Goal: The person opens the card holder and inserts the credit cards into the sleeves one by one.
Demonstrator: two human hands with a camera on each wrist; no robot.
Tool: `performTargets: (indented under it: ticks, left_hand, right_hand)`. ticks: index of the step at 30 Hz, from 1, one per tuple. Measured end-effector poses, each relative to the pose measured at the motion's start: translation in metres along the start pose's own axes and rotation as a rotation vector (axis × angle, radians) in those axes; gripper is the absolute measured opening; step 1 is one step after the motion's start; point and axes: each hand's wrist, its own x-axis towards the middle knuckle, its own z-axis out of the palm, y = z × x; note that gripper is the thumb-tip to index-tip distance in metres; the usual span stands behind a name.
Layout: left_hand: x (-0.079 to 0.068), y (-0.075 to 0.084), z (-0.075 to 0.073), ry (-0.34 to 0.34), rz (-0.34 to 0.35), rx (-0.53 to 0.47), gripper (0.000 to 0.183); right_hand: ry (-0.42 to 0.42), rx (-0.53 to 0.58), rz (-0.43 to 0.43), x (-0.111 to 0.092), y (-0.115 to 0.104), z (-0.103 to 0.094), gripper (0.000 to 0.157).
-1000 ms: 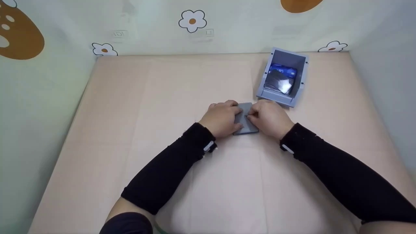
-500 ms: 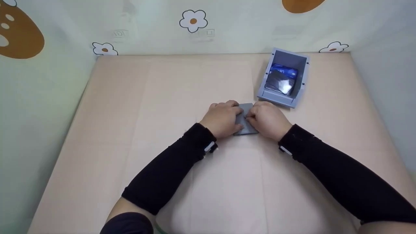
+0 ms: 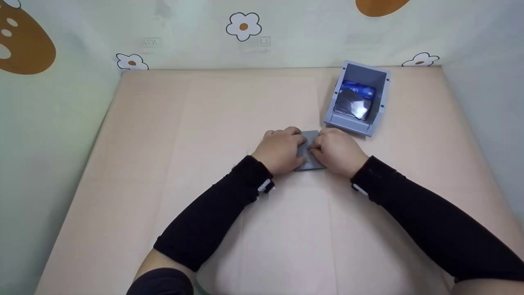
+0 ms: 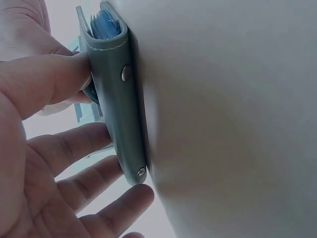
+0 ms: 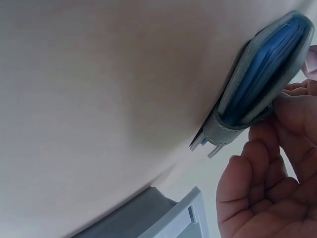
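A grey-green card holder (image 3: 310,164) lies on the table between my two hands, its metal snaps (image 4: 126,73) visible on the spine in the left wrist view. Blue inner sleeves (image 5: 262,64) show between its covers in the right wrist view. My left hand (image 3: 278,151) holds it along the left side, thumb and fingertips on the cover and spine. At its right side, the curled fingers of my right hand (image 3: 340,149) pinch the closing strap (image 5: 221,131) near its end. The strap's tip is partly hidden behind my fingertips.
A grey open-topped bin (image 3: 348,123) stands behind my right hand, holding a blue card (image 3: 358,88) and a dark, shiny flat item (image 3: 348,104). Its edge (image 5: 173,218) also shows in the right wrist view. A patterned wall (image 3: 184,32) borders the table's back edge.
My right hand has shifted very slightly left over the card holder, its fingers closing in on the strap. The left hand and the bin stay in place.
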Motion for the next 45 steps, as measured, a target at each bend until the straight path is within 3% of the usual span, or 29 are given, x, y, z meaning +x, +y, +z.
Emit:
performTargets:
  ticks: [10, 25, 32, 45]
  left_hand:
    - [0.0002, 0.0009, 0.0003, -0.002, -0.001, 0.000, 0.055]
    - [-0.0004, 0.0012, -0.0013, -0.004, 0.002, -0.011, 0.056]
    - [0.0001, 0.0008, -0.0004, 0.003, 0.010, 0.009, 0.055]
    - [-0.0003, 0.0009, -0.0027, 0.000, 0.006, -0.008, 0.054]
  right_hand:
    - [-0.004, -0.021, -0.032, -0.0021, 0.0001, -0.0008, 0.011]
    - [0.000, 0.002, -0.007, -0.0036, -0.0012, -0.0010, 0.012]
    - [0.022, -0.014, -0.038, -0.0049, -0.0017, -0.0010, 0.011]
    - [-0.005, 0.011, -0.018, -0.0064, -0.0022, 0.0004, 0.012]
